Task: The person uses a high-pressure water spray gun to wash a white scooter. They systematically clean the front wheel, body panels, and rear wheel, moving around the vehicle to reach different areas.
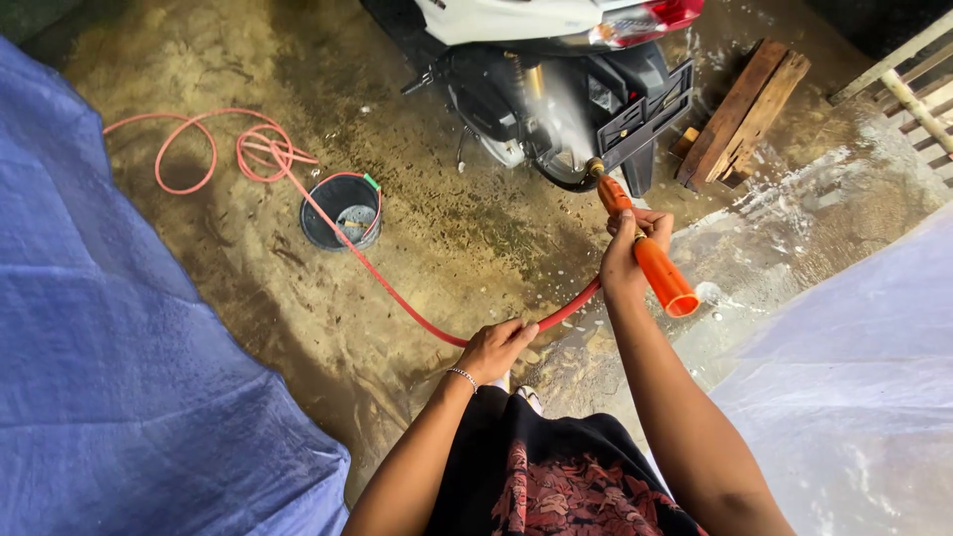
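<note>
My right hand [628, 250] grips an orange spray gun [650, 258] with a brass nozzle [594, 167], and water sprays from it onto the rear of a white and black scooter [556, 79]. My left hand [493, 346] is closed around the red hose [377, 278], which runs left across the wet concrete floor and coils at the far left [223, 149]. A bracelet sits on my left wrist.
A dark bucket [342, 210] stands on the floor beside the hose. Wooden planks [745, 111] lie right of the scooter, with a slatted rack [918, 84] at the far right. A blue tarp [109, 347] fills the left, a pale plastic sheet [854, 387] the right.
</note>
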